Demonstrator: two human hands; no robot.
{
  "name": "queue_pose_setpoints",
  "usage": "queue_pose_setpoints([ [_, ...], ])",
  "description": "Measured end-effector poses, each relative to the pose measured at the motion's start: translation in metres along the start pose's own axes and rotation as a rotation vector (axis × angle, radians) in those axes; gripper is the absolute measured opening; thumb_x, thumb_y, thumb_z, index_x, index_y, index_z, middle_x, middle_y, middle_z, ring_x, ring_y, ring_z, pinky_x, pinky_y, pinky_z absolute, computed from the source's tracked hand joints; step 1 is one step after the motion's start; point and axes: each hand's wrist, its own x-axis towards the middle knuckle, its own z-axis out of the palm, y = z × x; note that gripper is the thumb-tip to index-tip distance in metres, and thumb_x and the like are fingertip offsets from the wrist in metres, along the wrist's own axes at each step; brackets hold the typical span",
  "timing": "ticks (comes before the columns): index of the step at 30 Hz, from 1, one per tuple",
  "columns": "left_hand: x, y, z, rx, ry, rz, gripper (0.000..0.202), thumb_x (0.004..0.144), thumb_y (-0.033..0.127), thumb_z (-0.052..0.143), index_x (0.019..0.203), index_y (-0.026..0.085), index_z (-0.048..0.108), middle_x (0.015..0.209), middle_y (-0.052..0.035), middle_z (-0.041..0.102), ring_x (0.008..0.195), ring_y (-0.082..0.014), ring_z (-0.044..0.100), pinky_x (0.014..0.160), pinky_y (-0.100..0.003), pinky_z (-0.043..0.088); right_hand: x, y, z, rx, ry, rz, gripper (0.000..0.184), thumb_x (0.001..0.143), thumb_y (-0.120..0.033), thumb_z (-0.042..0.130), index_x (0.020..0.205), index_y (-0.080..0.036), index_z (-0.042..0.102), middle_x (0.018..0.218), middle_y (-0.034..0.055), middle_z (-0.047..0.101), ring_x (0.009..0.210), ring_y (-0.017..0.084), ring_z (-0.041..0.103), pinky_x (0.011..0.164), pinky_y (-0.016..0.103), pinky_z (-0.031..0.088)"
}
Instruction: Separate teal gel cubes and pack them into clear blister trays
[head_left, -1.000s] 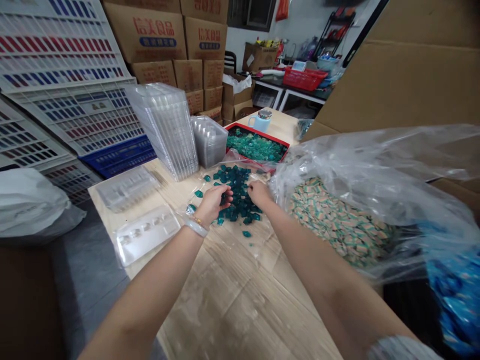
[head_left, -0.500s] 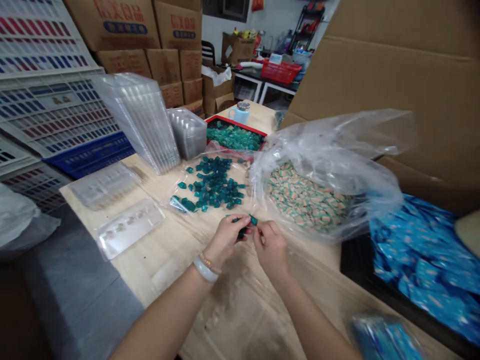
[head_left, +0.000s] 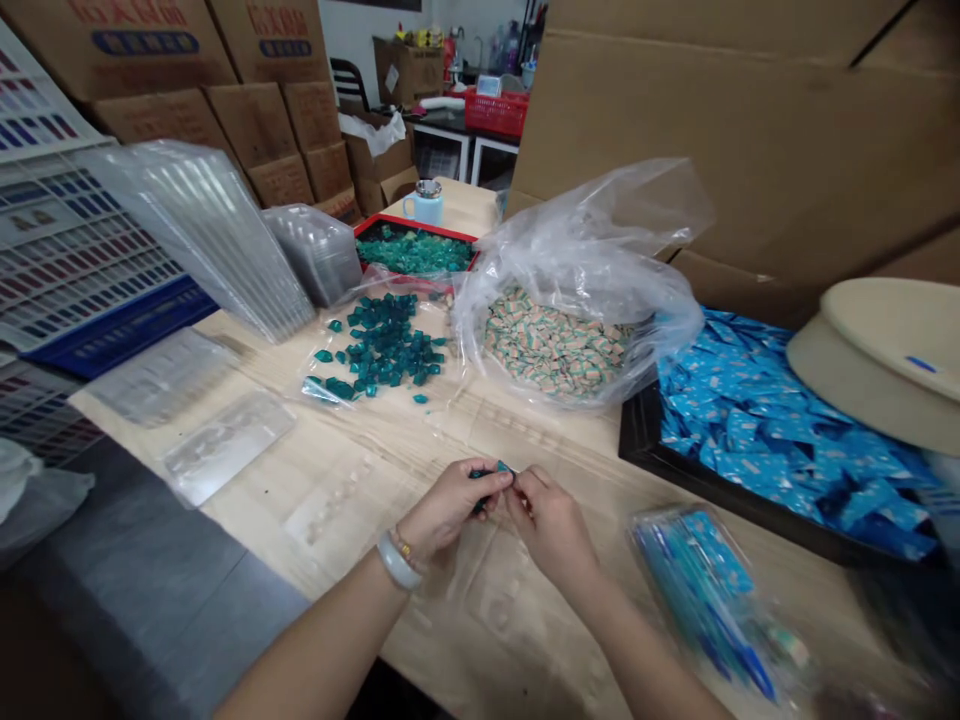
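Both hands meet above the front of the table. My left hand (head_left: 450, 505), with a pale bangle at the wrist, is closed around dark teal gem-shaped pieces that look like candies. One teal gem-shaped candy (head_left: 505, 467) shows at the fingertips between the hands. My right hand (head_left: 553, 522) pinches at its right side, its fingertips partly hidden. Beyond them, a loose pile of teal gem-shaped candies (head_left: 390, 340) lies on clear plastic. Right of that pile, a clear plastic bag (head_left: 585, 230) lies open around many small beige-and-green packets (head_left: 555, 345).
Clear plastic trays (head_left: 229, 445) lie at left, with tall tray stacks (head_left: 210, 240) behind. A red-rimmed tray (head_left: 420, 222) and a blue mug (head_left: 427, 203) stand farther back. At right are a black tray (head_left: 637, 430) of blue packets and a filled clear package (head_left: 697, 590).
The view has swung to the right, bringing more of the blue packets and a beige round object into sight. The hands stay together at the teal candy and now appear lower in the picture.
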Motion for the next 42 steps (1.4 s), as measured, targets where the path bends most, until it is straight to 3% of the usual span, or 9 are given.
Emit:
queue_pose_setpoints([
  [5, 0.011, 0.003, 0.002, -0.007, 0.002, 0.012, 0.036, 0.062, 0.048, 0.062, 0.063, 0.014, 0.05, 0.047, 0.0057, 0.042, 0.041, -0.0039, 0.036, 0.041, -0.018, 0.023, 0.012, 0.01, -0.008, 0.277, 0.054, -0.053, 0.019, 0.079, -0.023, 0.046, 0.096, -0.02, 0.053, 0.087, 0.0054, 0.058, 0.075, 0.016, 0.056, 0.068, 0.029, 0.046],
  [8, 0.021, 0.012, -0.002, -0.097, -0.032, -0.022, 0.037, 0.062, 0.049, 0.061, 0.063, 0.014, 0.05, 0.048, 0.0058, 0.041, 0.041, -0.0032, 0.035, 0.04, -0.017, 0.02, 0.034, 0.015, -0.006, 0.453, 0.008, -0.091, 0.015, 0.079, -0.023, 0.046, 0.09, -0.019, 0.056, 0.079, 0.0033, 0.061, 0.073, 0.015, 0.058, 0.067, 0.027, 0.046],
  [12, 0.034, 0.031, -0.015, -0.233, 0.133, 0.041, 0.029, 0.07, 0.043, 0.055, 0.069, 0.014, 0.051, 0.057, 0.0028, 0.048, 0.046, -0.005, 0.043, 0.041, -0.017, 0.027, 0.082, 0.021, -0.001, 0.14, 0.027, -0.096, 0.016, 0.078, -0.018, 0.046, 0.087, -0.015, 0.059, 0.081, 0.0066, 0.06, 0.075, 0.015, 0.056, 0.068, 0.027, 0.044],
  [17, 0.037, 0.042, -0.038, -0.501, 0.138, 0.107, 0.009, 0.074, 0.014, 0.044, 0.076, 0.014, 0.052, 0.067, -0.0009, 0.053, 0.058, -0.0091, 0.052, 0.051, -0.021, 0.04, 0.131, 0.033, 0.012, -0.256, -0.257, -0.249, 0.019, 0.079, -0.011, 0.042, 0.075, -0.014, 0.061, 0.078, 0.0078, 0.058, 0.079, 0.016, 0.054, 0.074, 0.027, 0.041],
  [23, 0.033, 0.035, -0.045, -0.311, 0.169, 0.093, 0.026, 0.071, 0.014, 0.054, 0.097, 0.017, 0.052, 0.074, -0.0011, 0.054, 0.066, -0.011, 0.054, 0.057, -0.023, 0.044, 0.124, 0.047, 0.019, -0.137, -0.226, -0.292, 0.019, 0.08, -0.012, 0.044, 0.094, -0.013, 0.056, 0.089, 0.0078, 0.057, 0.085, 0.016, 0.053, 0.075, 0.027, 0.043],
  [29, 0.053, 0.022, -0.035, 0.052, 0.12, 0.22, 0.015, 0.068, 0.01, 0.053, 0.082, 0.012, 0.06, 0.061, 0.0012, 0.052, 0.052, -0.0067, 0.044, 0.05, -0.019, 0.036, 0.112, 0.052, 0.019, -0.057, -0.223, -0.348, 0.018, 0.08, -0.013, 0.043, 0.091, -0.018, 0.056, 0.089, 0.0068, 0.057, 0.084, 0.017, 0.054, 0.075, 0.031, 0.045],
  [34, 0.057, 0.014, -0.029, -0.075, 0.261, 0.223, 0.023, 0.075, 0.022, 0.046, 0.093, 0.013, 0.058, 0.062, -0.0004, 0.054, 0.052, -0.0092, 0.047, 0.048, -0.022, 0.038, 0.108, 0.053, 0.025, -0.141, -0.241, -0.342, 0.019, 0.082, -0.015, 0.04, 0.086, -0.018, 0.059, 0.082, 0.0068, 0.058, 0.08, 0.018, 0.054, 0.071, 0.031, 0.046],
  [38, 0.059, 0.045, -0.056, -0.039, 0.407, 0.353, 0.032, 0.076, 0.023, 0.046, 0.104, 0.013, 0.056, 0.083, -0.0057, 0.061, 0.062, -0.0119, 0.054, 0.056, -0.025, 0.043, 0.108, 0.053, 0.023, -0.188, -0.199, -0.342, 0.019, 0.08, -0.019, 0.046, 0.094, -0.017, 0.058, 0.085, 0.0082, 0.06, 0.082, 0.02, 0.053, 0.074, 0.034, 0.045],
  [42, 0.072, 0.089, -0.107, 0.407, 0.659, 0.603, 0.033, 0.067, 0.014, 0.056, 0.1, 0.014, 0.062, 0.098, -0.0074, 0.062, 0.086, -0.0165, 0.056, 0.081, -0.029, 0.041, 0.121, 0.033, 0.016, -0.139, 0.022, -0.326, 0.029, 0.08, -0.027, 0.047, 0.105, -0.015, 0.055, 0.095, 0.0123, 0.058, 0.09, 0.024, 0.051, 0.077, 0.038, 0.043],
])
